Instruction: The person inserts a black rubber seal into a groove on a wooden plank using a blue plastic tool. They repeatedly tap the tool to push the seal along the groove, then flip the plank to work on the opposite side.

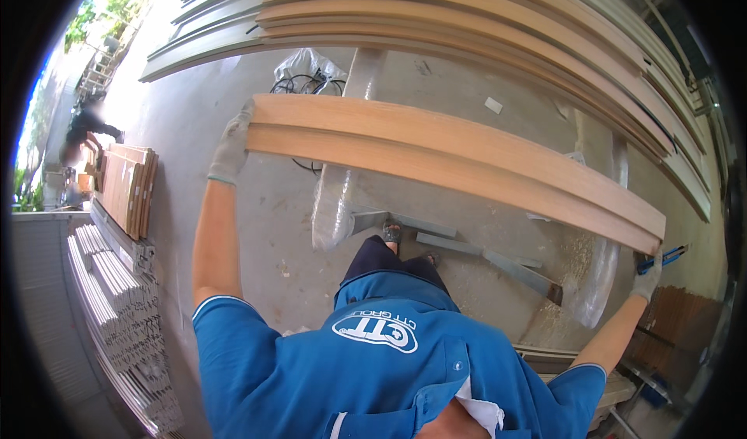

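A long wooden board (455, 159) is being held above the concrete floor (272, 229). The gloved left hand (231, 147) is gripping its left end, while the gloved right hand (647, 278) is clasping its right end.

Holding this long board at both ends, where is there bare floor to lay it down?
Bare concrete lies between the upright board stack at left and the plastic-wrapped roll. Ahead is crowded: grey bars, sawdust, cables, then long boards. Left hand and right hand grip the board.
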